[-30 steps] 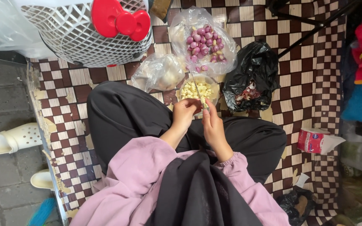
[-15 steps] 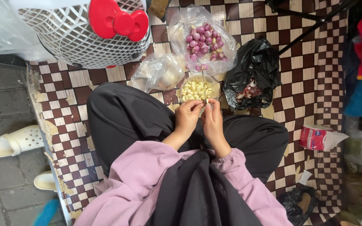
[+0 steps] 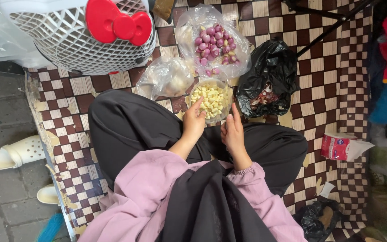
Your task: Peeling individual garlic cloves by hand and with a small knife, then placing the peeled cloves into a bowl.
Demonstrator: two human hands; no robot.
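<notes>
A clear bowl (image 3: 212, 99) of peeled, pale garlic cloves is set on the checkered mat (image 3: 332, 67), just in front of the crossed legs in black trousers. The left hand (image 3: 194, 122) is held at the bowl's near rim, its fingers loosely curled and the forefinger raised over the cloves; whether anything is pinched in it cannot be told. The right hand (image 3: 233, 131) is held just beside it, near the bowl's right side, fingers half open, nothing seen gripped.

Behind the bowl a clear bag of purple shallots (image 3: 214, 42) is laid, with a crumpled clear bag (image 3: 165, 79) to its left and a black bag (image 3: 269, 78) to its right. A white basket with a red bow (image 3: 79, 36) is seen at the mat's far left corner.
</notes>
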